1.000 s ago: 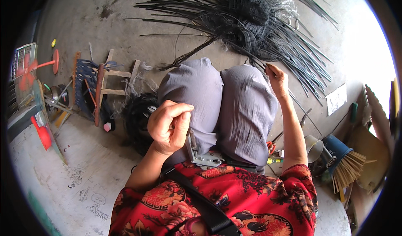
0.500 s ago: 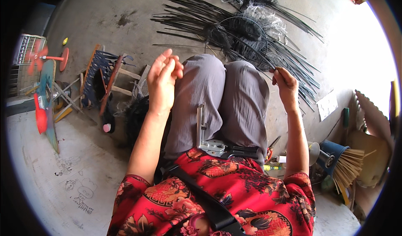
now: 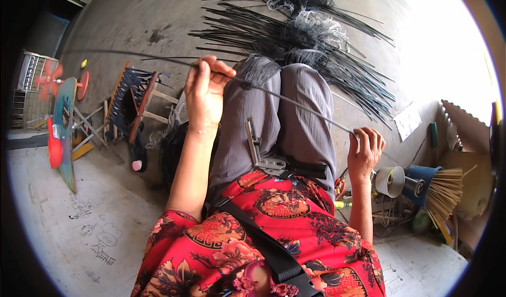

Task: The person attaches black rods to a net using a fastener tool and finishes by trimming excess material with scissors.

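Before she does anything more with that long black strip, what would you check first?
1. Left hand gripping the black strip: ok, fingers closed round it.
2. Right hand holding the other end: ok, strip runs into its fingers.
3. Strip straight between the hands: ok, it crosses above the grey-trousered knees without a kink.
4. Metal tool on the lap: ok, it lies there untouched.
5. Pile of black strips on the floor ahead: ok, plenty there.
6. Strip's far tip beyond the left hand: cannot tell, too thin to follow.
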{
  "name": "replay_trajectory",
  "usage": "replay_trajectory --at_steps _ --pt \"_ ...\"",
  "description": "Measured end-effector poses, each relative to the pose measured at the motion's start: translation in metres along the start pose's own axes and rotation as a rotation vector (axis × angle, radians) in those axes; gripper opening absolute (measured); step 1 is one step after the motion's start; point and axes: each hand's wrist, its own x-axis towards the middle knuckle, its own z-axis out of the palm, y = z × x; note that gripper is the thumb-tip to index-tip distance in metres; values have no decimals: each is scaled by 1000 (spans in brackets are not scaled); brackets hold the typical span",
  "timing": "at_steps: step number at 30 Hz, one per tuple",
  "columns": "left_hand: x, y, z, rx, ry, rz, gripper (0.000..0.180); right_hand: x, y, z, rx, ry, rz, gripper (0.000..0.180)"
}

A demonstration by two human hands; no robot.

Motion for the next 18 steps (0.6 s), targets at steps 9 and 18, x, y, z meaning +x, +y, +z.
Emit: replay_trajectory --at_steps 9,18 --pt "-57 -10 -37 65 159 -78 26 49 61 40 1030 -183 664 48" --pt "60 207 -169 90 509 543 24 170 18 -77 337 240 -117 38"
